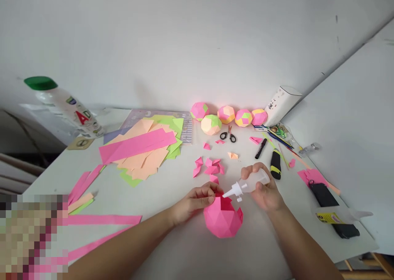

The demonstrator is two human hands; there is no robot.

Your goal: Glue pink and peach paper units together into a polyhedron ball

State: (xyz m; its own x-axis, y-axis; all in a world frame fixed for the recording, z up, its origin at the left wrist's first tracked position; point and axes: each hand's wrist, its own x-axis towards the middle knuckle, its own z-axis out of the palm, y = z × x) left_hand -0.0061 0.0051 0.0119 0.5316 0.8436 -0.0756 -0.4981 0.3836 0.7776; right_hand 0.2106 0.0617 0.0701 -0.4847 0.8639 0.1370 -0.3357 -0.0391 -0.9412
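Bare forearms reach in from the bottom edge, and between them, on the white tabletop, sits an open-topped, bright pink globe of faceted folded paper. Its jagged rim faces up. The left hand has thumb and fingers drawn together on the far left of that rim; whether they pinch a separate piece there, I cannot tell. The right hand is wrapped around a translucent white plastic squeeze bottle with a pointed nozzle, tilted so its tip meets the rim in view, though actual contact is unclear. Being paper, the globe is probably very light, fairly stiff across its facets but easily dented, and weakest at the open points; a light pinch on a doubled edge, or a cupped palm beneath, should suit it best. The bottle looks smooth and likely yields to pressure, so its rounded body is the place to hold. Small pink folded paper pieces lie just beyond the left hand.
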